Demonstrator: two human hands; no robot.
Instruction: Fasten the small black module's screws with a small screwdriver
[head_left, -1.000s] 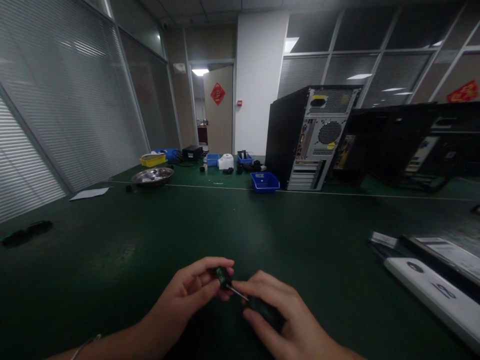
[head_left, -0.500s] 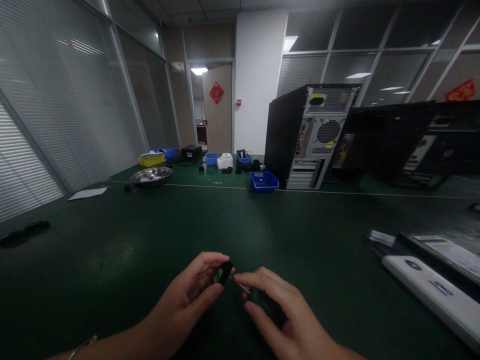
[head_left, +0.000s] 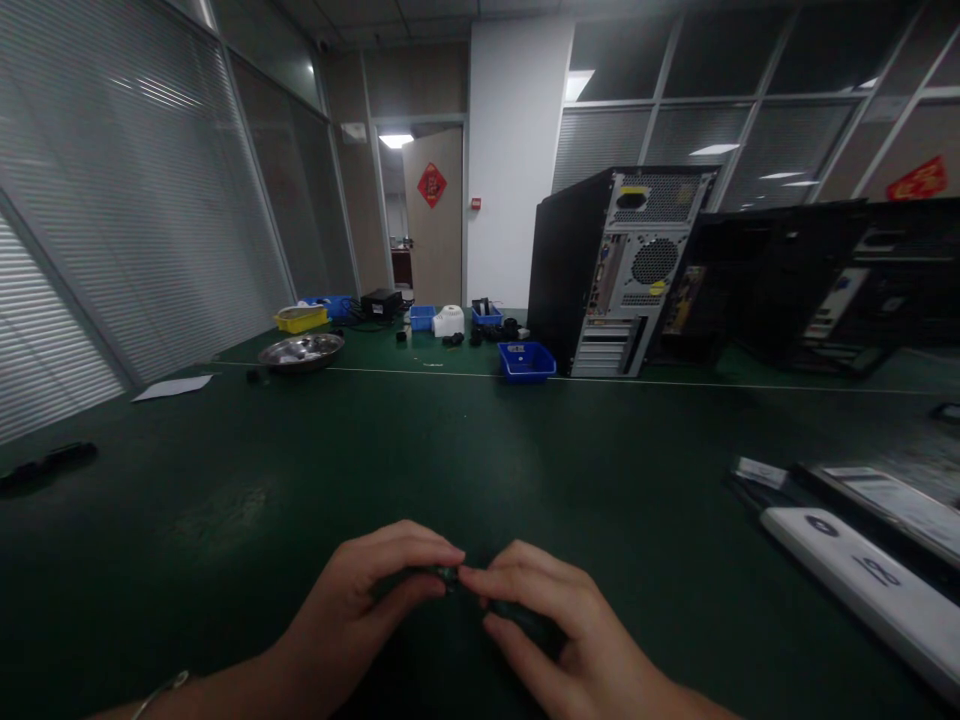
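Close above the green table, my left hand [head_left: 367,590] pinches a small dark piece with a greenish board-like face [head_left: 448,576] between thumb and fingers; most of it is hidden. My right hand [head_left: 570,620] is wrapped round a screwdriver [head_left: 525,617], its dark handle showing between thumb and fingers. The right index finger stretches toward the small piece, so the shaft is hardly visible. Both hands' fingertips nearly meet. I cannot tell whether the screwdriver tip touches the piece.
A white power strip [head_left: 855,580] lies at the right. Further back stand a black computer tower [head_left: 574,270], a blue tray [head_left: 527,362], a metal bowl [head_left: 300,352] and a yellow basket [head_left: 302,320]. A paper sheet [head_left: 172,388] lies at the left.
My left hand has turned and lowered the small piece, which shows less of its face now. My right hand has dropped slightly, and the screwdriver's metal shaft is no longer clearly seen.
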